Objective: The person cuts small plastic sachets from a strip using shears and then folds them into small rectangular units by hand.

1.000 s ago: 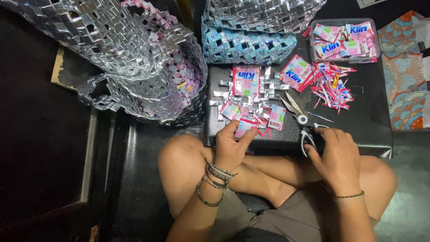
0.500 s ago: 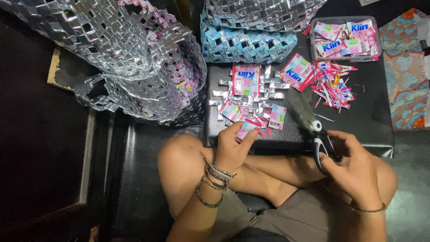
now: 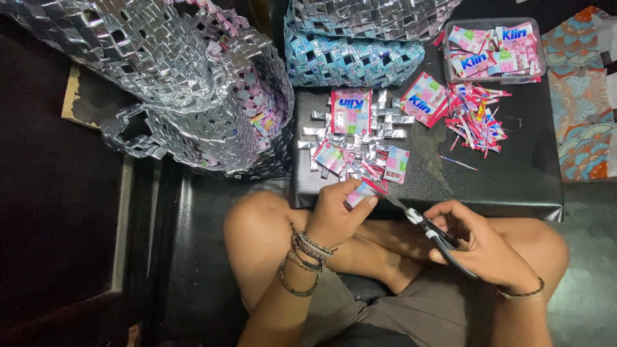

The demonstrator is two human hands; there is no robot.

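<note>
My left hand (image 3: 339,217) pinches a small pink and blue sachet wrapper (image 3: 361,191) at the near edge of the black low table (image 3: 514,173). My right hand (image 3: 483,247) grips black-handled scissors (image 3: 429,230), whose blades reach up-left and meet the wrapper. Just beyond the left hand lies a woven patch of silver folded strips (image 3: 357,138) with pink wrappers on it.
A large silver woven basket (image 3: 193,90) stands at the left, a blue and silver woven one (image 3: 360,45) at the back. Cut strips (image 3: 479,115) and a clear tub of sachets (image 3: 495,48) sit at the back right. Patterned cloth (image 3: 585,96) lies far right.
My right hand picked the scissors up off the table and drew them toward my lap, then turned the blades onto the wrapper in my left hand.
</note>
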